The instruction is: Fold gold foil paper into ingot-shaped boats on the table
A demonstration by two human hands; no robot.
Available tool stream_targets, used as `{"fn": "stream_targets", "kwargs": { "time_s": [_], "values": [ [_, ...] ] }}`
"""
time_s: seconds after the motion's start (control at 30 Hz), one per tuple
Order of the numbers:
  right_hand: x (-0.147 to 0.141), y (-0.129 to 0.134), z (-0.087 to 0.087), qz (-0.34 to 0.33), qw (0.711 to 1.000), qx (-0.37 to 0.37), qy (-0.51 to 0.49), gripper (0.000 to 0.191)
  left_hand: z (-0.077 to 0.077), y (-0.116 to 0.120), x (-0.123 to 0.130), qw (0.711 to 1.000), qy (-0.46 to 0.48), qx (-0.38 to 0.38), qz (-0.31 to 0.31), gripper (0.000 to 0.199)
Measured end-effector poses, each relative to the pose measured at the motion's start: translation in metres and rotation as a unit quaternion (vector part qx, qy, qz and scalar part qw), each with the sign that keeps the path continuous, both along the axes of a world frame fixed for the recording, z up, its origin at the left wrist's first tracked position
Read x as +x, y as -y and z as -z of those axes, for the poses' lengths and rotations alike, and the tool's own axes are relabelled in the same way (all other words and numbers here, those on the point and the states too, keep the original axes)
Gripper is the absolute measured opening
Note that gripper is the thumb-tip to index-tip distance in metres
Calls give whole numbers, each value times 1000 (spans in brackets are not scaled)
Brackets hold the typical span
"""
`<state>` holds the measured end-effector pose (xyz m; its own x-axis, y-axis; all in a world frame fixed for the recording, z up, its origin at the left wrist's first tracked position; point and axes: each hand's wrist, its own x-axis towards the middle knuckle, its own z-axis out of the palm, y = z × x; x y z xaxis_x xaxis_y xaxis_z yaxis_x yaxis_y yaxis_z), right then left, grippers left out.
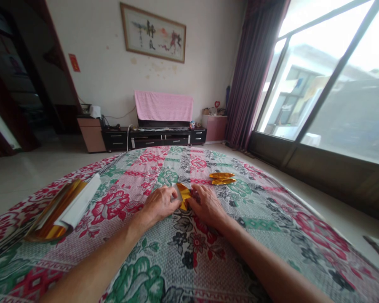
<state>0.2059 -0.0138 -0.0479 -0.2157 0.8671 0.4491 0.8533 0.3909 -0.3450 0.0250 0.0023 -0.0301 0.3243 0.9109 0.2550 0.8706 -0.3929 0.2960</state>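
Note:
Between my hands, low over the patterned tablecloth, is a small partly folded sheet of gold foil paper (183,196), its pale back showing along the left edge. My left hand (160,203) pinches that left edge between thumb and fingers. On the other side my right hand (207,204) grips the paper's right edge, its fingers bent and their tips partly hidden. Two folded gold paper boat shapes (222,178) lie side by side just beyond my right hand. A loosely bent stack of gold foil sheets (55,210) with white backs rests at the left of the table.
A round table wears a floral cloth (135,275) in red, green and grey. Past its far edge stands a low black cabinet (161,139), with a screen under a pink cloth (164,105). A large window (322,92) and a purple curtain (249,71) are on the right.

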Motion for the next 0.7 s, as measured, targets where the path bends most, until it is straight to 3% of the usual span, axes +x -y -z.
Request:
{"fn": "stream_targets", "kwargs": {
  "time_s": [0.23, 0.47, 0.7],
  "values": [
    [-7, -12, -8, 46, 997, -23, 61, 35, 0, 1, 0, 1000, 8, -3, 2, 20],
    [-9, -29, -24, 36, 989, -122, 77, 35, -3, 2, 0, 1000, 1, -12, 1, 19],
    [-18, -26, -14, 73, 995, -27, 59, 26, 1, 1, 0, 1000, 5, -6, -4, 18]
  ]
}}
